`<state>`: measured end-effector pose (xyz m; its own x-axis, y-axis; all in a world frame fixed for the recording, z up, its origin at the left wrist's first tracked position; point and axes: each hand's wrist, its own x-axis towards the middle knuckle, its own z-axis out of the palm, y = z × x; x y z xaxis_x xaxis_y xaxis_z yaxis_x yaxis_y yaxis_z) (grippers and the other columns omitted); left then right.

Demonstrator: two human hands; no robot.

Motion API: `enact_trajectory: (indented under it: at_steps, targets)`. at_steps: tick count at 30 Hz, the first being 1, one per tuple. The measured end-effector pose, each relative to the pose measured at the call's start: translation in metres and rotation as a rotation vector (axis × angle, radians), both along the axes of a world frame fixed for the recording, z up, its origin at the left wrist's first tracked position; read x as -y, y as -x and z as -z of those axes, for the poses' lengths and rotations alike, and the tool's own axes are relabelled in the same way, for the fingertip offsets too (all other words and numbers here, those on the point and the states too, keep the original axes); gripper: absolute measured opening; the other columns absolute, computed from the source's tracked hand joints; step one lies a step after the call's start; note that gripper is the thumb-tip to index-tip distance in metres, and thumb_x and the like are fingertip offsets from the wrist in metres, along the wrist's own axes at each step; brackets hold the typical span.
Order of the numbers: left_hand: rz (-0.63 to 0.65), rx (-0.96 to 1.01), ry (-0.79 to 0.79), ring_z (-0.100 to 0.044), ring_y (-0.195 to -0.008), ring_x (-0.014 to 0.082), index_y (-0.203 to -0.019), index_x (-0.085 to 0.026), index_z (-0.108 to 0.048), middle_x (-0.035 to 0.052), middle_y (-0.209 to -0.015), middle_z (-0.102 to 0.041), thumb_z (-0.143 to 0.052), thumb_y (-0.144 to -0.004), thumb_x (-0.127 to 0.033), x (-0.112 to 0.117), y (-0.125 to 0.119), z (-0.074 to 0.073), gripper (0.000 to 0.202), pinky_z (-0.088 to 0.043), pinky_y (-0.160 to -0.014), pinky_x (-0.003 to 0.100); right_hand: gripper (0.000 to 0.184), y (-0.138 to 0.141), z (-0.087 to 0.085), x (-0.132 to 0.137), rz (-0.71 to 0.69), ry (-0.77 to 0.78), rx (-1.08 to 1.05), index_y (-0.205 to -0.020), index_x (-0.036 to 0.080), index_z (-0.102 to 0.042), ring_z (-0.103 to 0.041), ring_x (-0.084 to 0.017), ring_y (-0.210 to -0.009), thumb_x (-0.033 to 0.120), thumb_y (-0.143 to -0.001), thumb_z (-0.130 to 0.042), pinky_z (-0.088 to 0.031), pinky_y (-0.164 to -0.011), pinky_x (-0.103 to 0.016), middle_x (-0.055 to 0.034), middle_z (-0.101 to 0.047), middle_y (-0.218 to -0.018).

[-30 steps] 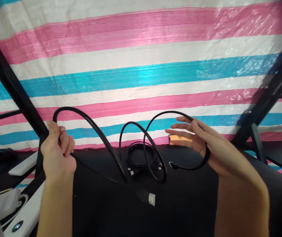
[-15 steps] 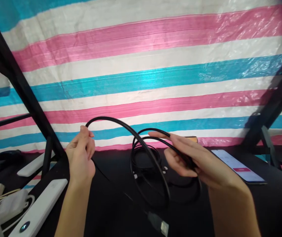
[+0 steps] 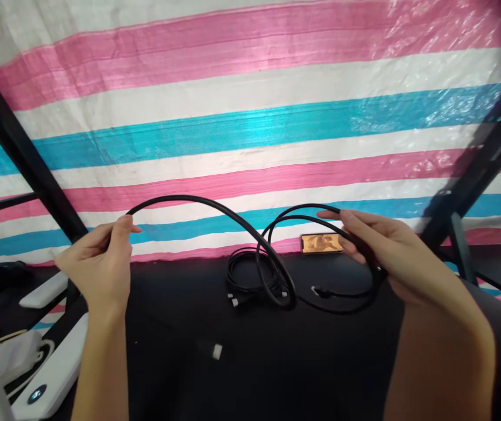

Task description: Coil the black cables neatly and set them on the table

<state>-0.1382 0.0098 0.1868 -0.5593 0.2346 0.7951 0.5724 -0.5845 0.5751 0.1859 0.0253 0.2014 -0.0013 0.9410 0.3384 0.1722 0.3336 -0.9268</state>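
Observation:
A long black cable [image 3: 197, 202] arcs between my two hands above a black table [image 3: 320, 362]. My left hand [image 3: 99, 266] pinches it at the left end of the arc, fingers closed. My right hand [image 3: 375, 248] grips two loops of the same cable, which hang down to the table. One cable end with a small plug [image 3: 319, 290] lies inside the loops, and a pale connector [image 3: 217, 351] rests nearer me. A second black cable, coiled [image 3: 245, 275], lies on the table behind the loops.
A phone with a lit screen [image 3: 321, 242] leans at the back against a pink, white and blue striped tarp [image 3: 250, 117]. White power strips [image 3: 52, 380] and cords sit at the lower left. Black frame bars [image 3: 22, 158] slant on both sides.
My hands have moved apart, stretching the cable arc wider. My right hand now holds two loops. The pale connector has slid left on the table. The view has shifted.

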Motion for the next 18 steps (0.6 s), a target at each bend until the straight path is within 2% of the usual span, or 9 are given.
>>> enact_trajectory:
  at_steps: [2,5,8,13,18]
  targets:
    - [-0.049,-0.038,0.063,-0.031,-0.041,0.0068,-0.065,-0.014,-0.067,-0.0057,-0.043,-0.036,-0.065,-0.074,-0.027,-0.001,0.011,0.002,0.016,-0.021,-0.041,0.023,0.035,-0.005,0.001,0.001,0.112,-0.055,0.005,-0.092,0.016,-0.066,-0.032,-0.006,-0.042,0.047,-0.078,-0.056,-0.023,-0.037,-0.019,0.0031,-0.042,-0.053]
    - [0.082,0.054,0.165,-0.028,-0.038,0.0061,-0.064,-0.013,-0.066,-0.0062,-0.039,-0.033,-0.067,-0.072,-0.03,-0.001,0.029,0.002,0.019,-0.018,-0.038,0.023,0.03,-0.012,0.0,0.003,0.236,-0.106,-0.084,-0.081,0.016,-0.068,-0.039,-0.006,-0.048,0.044,-0.075,-0.062,-0.027,-0.039,-0.018,0.0002,-0.048,-0.06]
    - [0.188,0.118,0.167,-0.025,-0.034,0.005,-0.058,-0.012,-0.063,-0.0063,-0.036,-0.032,-0.07,-0.07,-0.03,0.001,0.039,0.001,0.023,-0.015,-0.037,0.024,0.027,-0.016,-0.003,0.006,0.277,-0.101,-0.236,-0.076,0.017,-0.068,-0.042,-0.006,-0.05,0.043,-0.07,-0.067,-0.03,-0.04,-0.017,-0.0004,-0.049,-0.065]
    - [0.312,0.059,0.245,-0.025,-0.032,0.0048,-0.056,-0.012,-0.061,-0.0054,-0.034,-0.033,-0.068,-0.073,-0.032,0.001,0.033,0.001,0.027,-0.013,-0.037,0.024,0.025,-0.01,-0.007,0.016,0.214,-0.124,-0.259,-0.078,0.018,-0.069,-0.043,-0.008,-0.053,0.042,-0.07,-0.067,-0.03,-0.038,-0.017,-0.0022,-0.051,-0.069]
    - [0.313,0.014,0.329,-0.024,-0.035,0.0055,-0.059,-0.014,-0.063,-0.0059,-0.036,-0.029,-0.067,-0.073,-0.037,-0.003,0.011,0.003,0.028,-0.014,-0.038,0.024,0.024,0.001,-0.011,0.026,0.154,-0.179,-0.153,-0.079,0.018,-0.068,-0.039,-0.007,-0.047,0.041,-0.073,-0.064,-0.03,-0.038,-0.019,-0.0014,-0.051,-0.069]
